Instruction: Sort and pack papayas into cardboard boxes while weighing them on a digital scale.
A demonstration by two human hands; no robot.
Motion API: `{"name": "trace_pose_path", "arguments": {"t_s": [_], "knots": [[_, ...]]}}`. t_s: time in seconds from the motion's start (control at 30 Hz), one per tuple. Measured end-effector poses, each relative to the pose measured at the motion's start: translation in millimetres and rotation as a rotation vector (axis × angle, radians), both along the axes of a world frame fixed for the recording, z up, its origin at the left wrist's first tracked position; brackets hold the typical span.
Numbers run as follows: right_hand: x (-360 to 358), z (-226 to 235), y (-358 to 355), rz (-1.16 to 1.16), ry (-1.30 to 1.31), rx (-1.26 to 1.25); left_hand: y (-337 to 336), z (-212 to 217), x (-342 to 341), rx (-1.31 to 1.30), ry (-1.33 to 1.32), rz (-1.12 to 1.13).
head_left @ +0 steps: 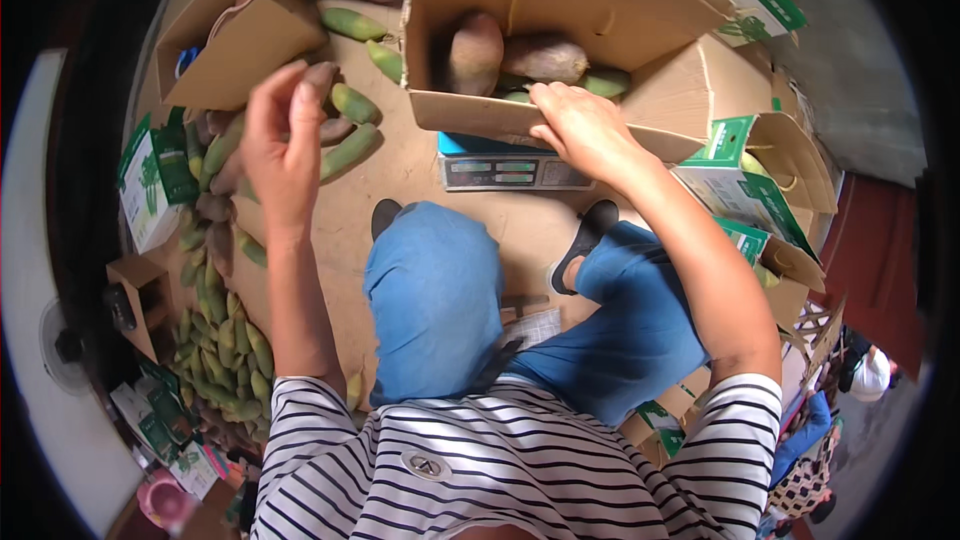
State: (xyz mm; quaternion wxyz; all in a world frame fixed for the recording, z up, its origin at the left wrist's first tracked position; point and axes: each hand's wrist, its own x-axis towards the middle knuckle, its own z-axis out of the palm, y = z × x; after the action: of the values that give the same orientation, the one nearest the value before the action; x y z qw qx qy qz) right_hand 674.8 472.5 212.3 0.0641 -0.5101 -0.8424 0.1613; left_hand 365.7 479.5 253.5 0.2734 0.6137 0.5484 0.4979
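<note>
My right hand (585,128) grips the front wall of an open cardboard box (470,116), with fingers over the rim and thumb outside. Inside lie two reddish-brown, radish-like roots (476,52) and some green ones (605,82), partly hidden by the wall and my hand. Beneath the box is a digital scale (515,174) with a blue top. My left hand (283,130) hovers at the left, loosely curled, thumb apart from the fingers. A brownish root end (322,78) shows at its fingertips; whether they touch is unclear. Close by lie green roots (352,152).
A big heap of green and brown roots (225,345) spreads along the left. A tilted carton (240,45) stands at the upper left. Green-and-white printed boxes (745,195) stand at the right, some holding produce. My bent knees (435,295) flank the floor before the scale.
</note>
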Motion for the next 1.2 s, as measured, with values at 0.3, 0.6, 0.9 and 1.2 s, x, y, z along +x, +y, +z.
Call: {"name": "trace_pose_path", "arguments": {"t_s": [0.3, 0.6, 0.9, 1.2], "knots": [[-0.5, 8.8, -1.7, 0.014, -0.052, -0.016, -95.5, -185.8, -77.4, -0.922, 1.092, -0.273], [-1.4, 15.2, -1.8, -0.039, -0.033, -0.062, -122.1, -330.4, -166.1, -0.723, 0.529, 0.419], [-6.5, 18.6, -2.8, -0.112, -0.067, -0.112, -111.7, -387.2, -230.3, -1.117, -0.652, 0.79], [-9.6, 16.3, -3.0, -0.122, -0.113, -0.139, -101.5, -390.2, -245.2, -1.076, -0.708, 0.78]]}}
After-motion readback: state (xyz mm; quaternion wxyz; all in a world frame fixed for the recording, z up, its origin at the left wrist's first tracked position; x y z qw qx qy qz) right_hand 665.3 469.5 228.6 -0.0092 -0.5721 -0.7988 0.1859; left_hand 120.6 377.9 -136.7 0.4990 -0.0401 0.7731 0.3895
